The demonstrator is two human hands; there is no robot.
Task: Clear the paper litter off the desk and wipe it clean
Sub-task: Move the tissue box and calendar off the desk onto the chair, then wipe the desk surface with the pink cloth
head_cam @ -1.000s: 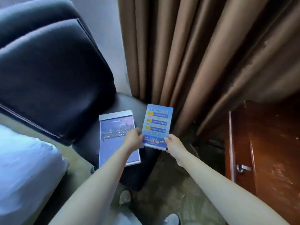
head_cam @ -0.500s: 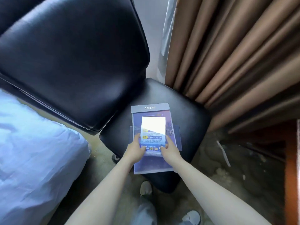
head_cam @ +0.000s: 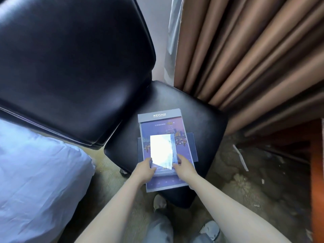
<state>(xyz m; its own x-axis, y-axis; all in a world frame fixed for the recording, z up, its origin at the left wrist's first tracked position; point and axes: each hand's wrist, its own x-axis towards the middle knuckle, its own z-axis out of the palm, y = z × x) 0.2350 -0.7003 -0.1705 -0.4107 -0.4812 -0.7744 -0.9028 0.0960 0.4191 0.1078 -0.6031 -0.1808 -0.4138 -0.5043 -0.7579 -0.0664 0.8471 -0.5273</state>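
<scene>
Brown curtain point(head_cam: 245, 55) folds fill the right of my view, with a black chair point(head_cam: 70, 58) on the left and its seat point(head_cam: 201, 116) in the middle. Glare washes out most of the leaflet point(head_cam: 162, 151) so I cannot read its face; only a blue strip along its right edge and a dark corner near the hands show. A dark flat thing pokes out from under the stack on both sides, and I cannot tell what it is.

My left hand point(head_cam: 143, 170) has its fingers curled onto the leaflet's near left corner, thumb on top, pinching it. My right hand point(head_cam: 184, 166) lies with fingers fairly straight along the near right edge, touching it; whether it grips I cannot tell.

That leaflet rests flat on a purple booklet point(head_cam: 182, 137), long axis running away from me, tilted slightly left at the far end. Beneath, the booklet lies the same way on the seat, its grey header strip at the far end, its near end overhanging the seat's front edge.

Bedding point(head_cam: 38, 172) in pale blue sits at left. Worn floor point(head_cam: 245, 186) at right carries white scraps point(head_cam: 241, 157). Reddish wooden furniture point(head_cam: 316, 172) is cut off by the right edge. My shoes point(head_cam: 210, 229) show below.
</scene>
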